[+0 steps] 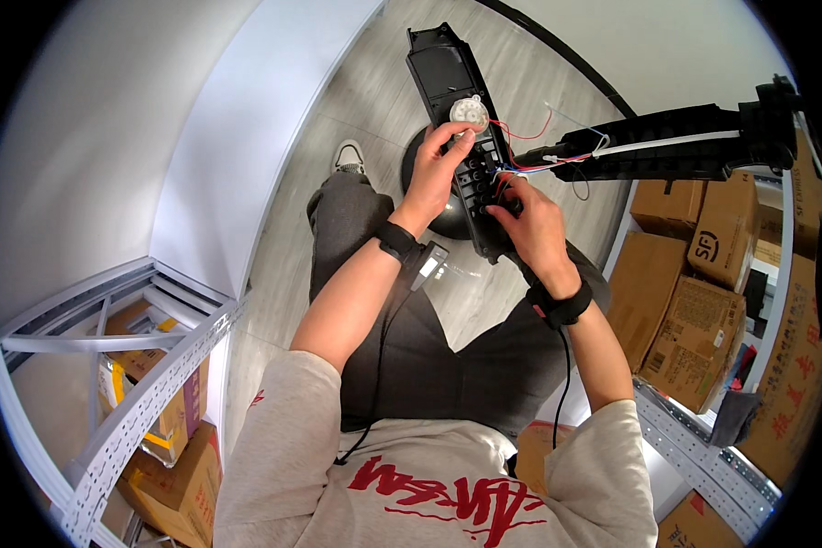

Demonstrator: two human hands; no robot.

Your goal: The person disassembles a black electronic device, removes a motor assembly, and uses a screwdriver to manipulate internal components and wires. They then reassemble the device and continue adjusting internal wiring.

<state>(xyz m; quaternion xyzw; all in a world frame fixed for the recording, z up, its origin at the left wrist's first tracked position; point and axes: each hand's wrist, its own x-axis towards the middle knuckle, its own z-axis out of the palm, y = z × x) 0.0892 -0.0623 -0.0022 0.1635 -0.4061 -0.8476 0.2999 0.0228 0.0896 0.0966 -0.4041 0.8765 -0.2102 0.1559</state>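
Observation:
A long black plastic housing lies open-side up in front of me, tilted, with round sockets along its lower part. A round translucent whitish part with a wheel-like face sits on it, and thin red wires lead from it. My left hand is closed at the housing's left edge, its thumb and fingertips just below the round part. At the housing's lower right edge my right hand is bent closed among the wires. What its fingertips pinch is hidden.
A long black arm-like piece with a white cable reaches in from the right. Beneath the housing stands a round black base. Cardboard boxes fill shelves on the right. A metal rack with more boxes is at left. Cords hang from both wristbands.

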